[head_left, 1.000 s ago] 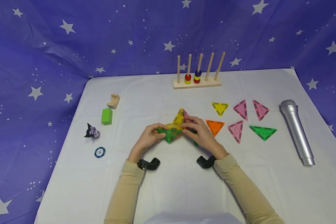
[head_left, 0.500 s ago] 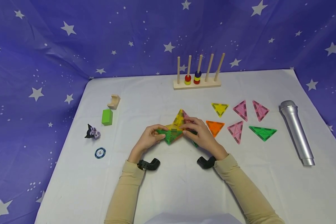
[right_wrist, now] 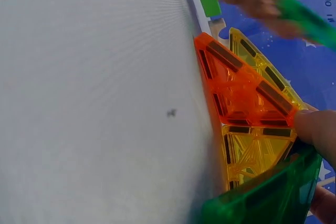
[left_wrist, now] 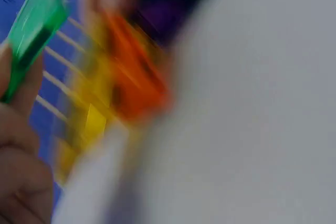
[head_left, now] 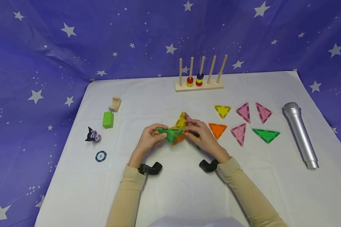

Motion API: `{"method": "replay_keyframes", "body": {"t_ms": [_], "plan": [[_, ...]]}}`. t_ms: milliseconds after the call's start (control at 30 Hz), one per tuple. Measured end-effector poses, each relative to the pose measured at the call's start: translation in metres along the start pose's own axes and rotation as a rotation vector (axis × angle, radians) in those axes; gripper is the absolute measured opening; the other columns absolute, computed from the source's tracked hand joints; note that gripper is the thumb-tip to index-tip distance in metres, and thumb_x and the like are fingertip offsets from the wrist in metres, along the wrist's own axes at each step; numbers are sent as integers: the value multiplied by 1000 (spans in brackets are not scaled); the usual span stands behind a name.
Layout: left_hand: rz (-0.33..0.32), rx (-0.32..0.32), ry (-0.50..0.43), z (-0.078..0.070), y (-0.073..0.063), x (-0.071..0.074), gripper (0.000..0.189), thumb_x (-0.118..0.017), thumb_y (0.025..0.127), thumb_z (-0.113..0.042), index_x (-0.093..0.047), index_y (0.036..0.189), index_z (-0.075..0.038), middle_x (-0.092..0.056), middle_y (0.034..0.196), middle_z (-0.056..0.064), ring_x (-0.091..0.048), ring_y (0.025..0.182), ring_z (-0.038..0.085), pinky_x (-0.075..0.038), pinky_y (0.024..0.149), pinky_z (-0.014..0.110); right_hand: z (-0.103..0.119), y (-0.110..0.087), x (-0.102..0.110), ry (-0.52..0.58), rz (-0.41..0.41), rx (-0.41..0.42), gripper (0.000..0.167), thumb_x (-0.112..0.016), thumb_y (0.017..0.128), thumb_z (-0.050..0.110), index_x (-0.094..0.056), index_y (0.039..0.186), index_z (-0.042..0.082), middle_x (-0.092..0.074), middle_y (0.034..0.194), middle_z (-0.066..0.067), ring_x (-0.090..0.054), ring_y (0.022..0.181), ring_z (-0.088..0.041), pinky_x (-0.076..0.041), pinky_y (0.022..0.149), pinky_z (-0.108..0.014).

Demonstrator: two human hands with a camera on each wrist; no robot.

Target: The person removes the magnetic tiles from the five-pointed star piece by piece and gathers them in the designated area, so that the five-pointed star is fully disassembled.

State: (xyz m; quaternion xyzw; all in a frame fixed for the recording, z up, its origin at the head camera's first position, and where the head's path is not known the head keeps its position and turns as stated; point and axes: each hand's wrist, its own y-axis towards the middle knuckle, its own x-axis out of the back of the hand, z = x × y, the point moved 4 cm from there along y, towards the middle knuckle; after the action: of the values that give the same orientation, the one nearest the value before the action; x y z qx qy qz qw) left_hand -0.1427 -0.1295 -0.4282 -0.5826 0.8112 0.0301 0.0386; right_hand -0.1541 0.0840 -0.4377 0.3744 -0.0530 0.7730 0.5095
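My left hand [head_left: 148,139] pinches a green triangular magnetic tile [head_left: 172,134] by its left corner, between thumb and fingers. In the right wrist view this tile [right_wrist: 307,19] is apart from the build. Beneath and behind it stands a small build of see-through magnetic tiles, with a yellow tile [head_left: 180,121], an orange tile [right_wrist: 244,87] and a darker green tile [right_wrist: 270,192]. A pink tile [head_left: 187,117] shows at its back. My right hand [head_left: 204,136] grips the build from the right, thumb at the orange tile's corner. The right fingers partly hide that side.
Right of the build lie loose triangles: yellow [head_left: 223,111], orange [head_left: 217,130], green [head_left: 266,135] and several pink [head_left: 243,112]. A silver microphone [head_left: 301,135] lies far right. A peg stand [head_left: 199,86] is behind. At left are a green block [head_left: 108,119], wooden piece [head_left: 115,104], cat figure [head_left: 92,135] and chip [head_left: 100,156].
My left hand has raised and tilted the green tile away from the build's front, so more of the orange tile shows below it. My right hand keeps its place.
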Motion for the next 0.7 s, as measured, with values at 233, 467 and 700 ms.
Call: {"method": "replay_keyframes", "body": {"t_ms": [233,467,700], "plan": [[-207,-21,54,-37,57,12,32,-62,86,-8,-58,117,-1,-53,53,4,-34,37,12,-23,37,25,-1,0,0,-1,-7,-8,16,-61,88,22,-68,102,21,-44,130,-8,-39,117,-27,-31,94,-47],[-263,149,245,-3,112,28,34,-64,86,-13,-58,118,-4,-57,62,20,-36,37,15,-26,39,30,-1,-5,-3,-5,11,-29,16,-62,87,23,-68,102,21,-44,130,-7,-38,118,-26,-31,94,-48],[-301,135,819,-9,115,34,52,-65,85,-26,-47,132,-14,-64,81,16,-56,54,24,-43,48,33,0,-2,-2,-6,-2,-19,15,-62,87,22,-69,101,21,-45,129,-7,-39,117,-25,-32,93,-48]]}}
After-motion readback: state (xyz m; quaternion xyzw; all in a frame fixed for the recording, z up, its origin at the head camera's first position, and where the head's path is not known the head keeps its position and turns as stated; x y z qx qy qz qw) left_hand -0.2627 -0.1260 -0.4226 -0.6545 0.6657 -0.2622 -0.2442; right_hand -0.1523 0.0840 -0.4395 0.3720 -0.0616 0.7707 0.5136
